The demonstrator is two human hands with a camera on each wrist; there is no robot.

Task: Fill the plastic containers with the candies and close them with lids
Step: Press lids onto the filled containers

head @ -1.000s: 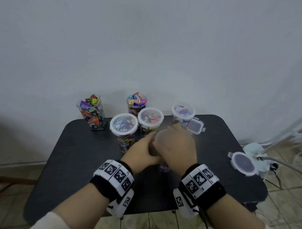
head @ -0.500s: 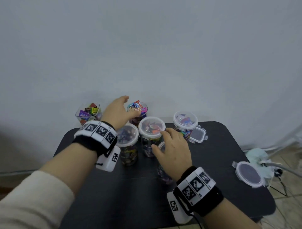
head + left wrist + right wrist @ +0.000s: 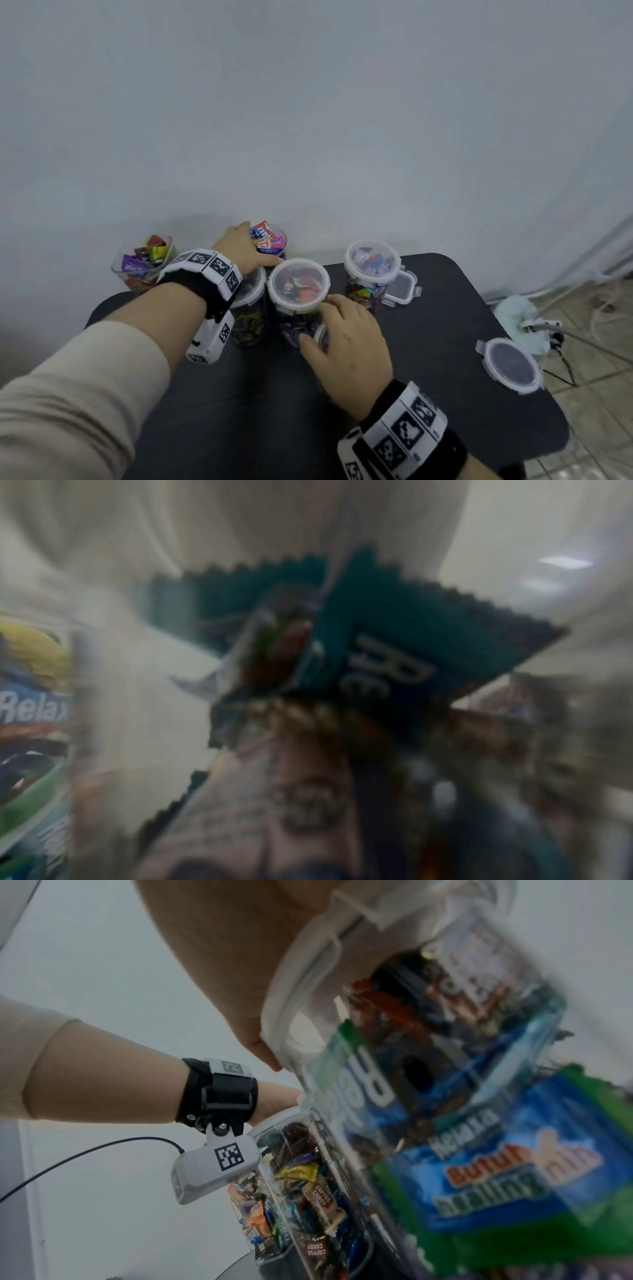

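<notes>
The left hand (image 3: 244, 251) grasps the open clear candy-filled container (image 3: 270, 240) at the counter's (image 3: 445, 342) far edge. The right hand (image 3: 346, 342) grips a lidded clear plastic container (image 3: 428, 1069), axis upright. Wrappers read "Relaxa" and "COFFEE CANDY". Four lidded containers, two open containers and two loose lids (image 3: 512, 365) are visible.

table (image 3: 445, 342): black | lids (image 3: 298, 282): clear, white-rimmed | wristbands (image 3: 407, 433): black-white checked
</notes>
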